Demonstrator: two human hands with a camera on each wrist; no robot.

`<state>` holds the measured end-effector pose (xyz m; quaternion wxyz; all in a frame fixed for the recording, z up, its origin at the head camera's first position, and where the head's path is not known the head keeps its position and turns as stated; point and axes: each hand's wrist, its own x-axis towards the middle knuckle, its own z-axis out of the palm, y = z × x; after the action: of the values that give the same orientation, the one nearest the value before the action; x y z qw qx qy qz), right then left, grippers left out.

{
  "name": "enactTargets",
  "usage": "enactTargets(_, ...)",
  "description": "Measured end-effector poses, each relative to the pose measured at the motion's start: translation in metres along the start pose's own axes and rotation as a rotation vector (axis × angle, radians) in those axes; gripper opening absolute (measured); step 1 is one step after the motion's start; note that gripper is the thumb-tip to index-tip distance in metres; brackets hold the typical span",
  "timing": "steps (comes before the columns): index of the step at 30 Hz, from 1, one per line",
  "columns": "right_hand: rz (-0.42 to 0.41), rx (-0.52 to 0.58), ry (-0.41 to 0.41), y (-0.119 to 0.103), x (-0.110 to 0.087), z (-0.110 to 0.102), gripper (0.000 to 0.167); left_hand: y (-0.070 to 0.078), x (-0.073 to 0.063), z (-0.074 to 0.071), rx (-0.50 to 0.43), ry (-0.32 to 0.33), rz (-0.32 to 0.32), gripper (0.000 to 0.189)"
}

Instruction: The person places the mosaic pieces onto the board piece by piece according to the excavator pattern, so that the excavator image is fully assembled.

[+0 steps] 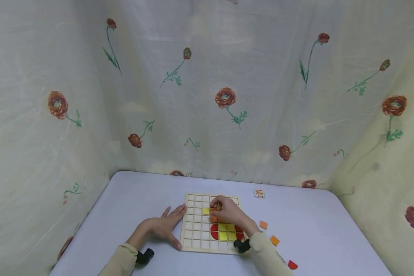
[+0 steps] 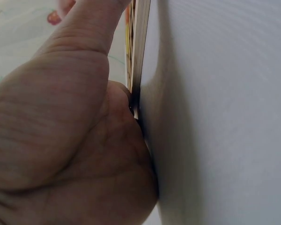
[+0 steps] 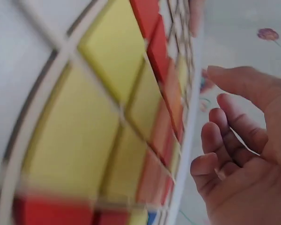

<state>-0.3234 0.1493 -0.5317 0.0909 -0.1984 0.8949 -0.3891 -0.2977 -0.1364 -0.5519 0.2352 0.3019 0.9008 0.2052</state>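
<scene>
A wooden grid board (image 1: 194,230) lies on the pale table (image 1: 141,199). Yellow tiles (image 1: 226,232), red pieces (image 1: 214,231), an orange tile (image 1: 214,219) and a single yellow tile (image 1: 206,211) sit in its cells. My left hand (image 1: 163,226) lies flat on the table, fingers straight, thumb against the board's left edge (image 2: 139,56). My right hand (image 1: 227,211) hovers over the board's upper middle, its fingertips down by the orange and yellow tiles. In the right wrist view its fingers (image 3: 225,136) are loosely curled beside the tilted board (image 3: 187,154), with nothing seen in them.
Two loose orange tiles (image 1: 263,225) (image 1: 274,240) and a red one (image 1: 292,264) lie right of the board. A small printed card (image 1: 259,193) sits beyond its far right corner. Flowered cloth walls (image 1: 227,99) close in the table on three sides.
</scene>
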Motion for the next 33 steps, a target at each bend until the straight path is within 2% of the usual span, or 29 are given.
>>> enactTargets(4, 0.066, 0.030, -0.003, 0.006, -0.019, -0.017, 0.031, 0.001, 0.001, 0.000, -0.005, -0.008, -0.014, 0.131)
enactTargets(10, 0.173, 0.018, -0.003, 0.029, -0.052, -0.044, 0.041, 0.000, 0.003, 0.001, -0.009, -0.013, -0.039, 0.132)
enactTargets(18, 0.306, 0.008, 0.078, 0.070, -0.090, -0.076, 0.047, 0.001, 0.003, 0.001, -0.018, -0.008, -0.037, 0.132)
enactTargets(24, 0.371, -0.034, 0.125, 0.092, -0.101, -0.088, 0.046, 0.004, -0.001, -0.001, -0.017, -0.012, -0.037, 0.130)
enactTargets(28, 0.399, -0.054, 0.131, 0.102, -0.102, -0.087, 0.043, 0.005, -0.001, -0.002, -0.018, -0.012, -0.036, 0.129)
enactTargets(33, 0.397, -0.054, 0.138, 0.110, -0.100, -0.083, 0.032, 0.005, 0.001, -0.001, -0.018, -0.008, -0.031, 0.130)
